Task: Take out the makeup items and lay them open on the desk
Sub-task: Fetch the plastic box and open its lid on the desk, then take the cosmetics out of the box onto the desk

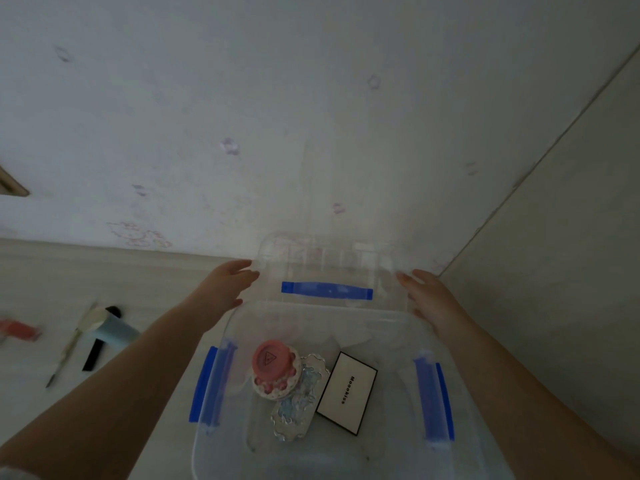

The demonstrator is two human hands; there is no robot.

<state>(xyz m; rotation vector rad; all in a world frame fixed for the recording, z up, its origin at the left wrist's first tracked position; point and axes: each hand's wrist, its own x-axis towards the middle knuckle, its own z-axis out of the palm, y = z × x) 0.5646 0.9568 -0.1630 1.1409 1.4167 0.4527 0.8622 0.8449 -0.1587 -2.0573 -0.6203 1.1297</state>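
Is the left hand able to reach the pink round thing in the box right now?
Probably yes, but not straight away. The box is open on top and nothing covers the pink round compact. But the left hand and right hand are both holding the clear lid up at the back, so it must let go first.

One clear plastic box [221, 441] held three makeup items: one pink jar [272, 362], one silvery case [294, 415] and one white card-like case [348, 393]. One clear lid [329, 268] stood behind it. About five small items [86, 337] lay on the desk [52, 271].
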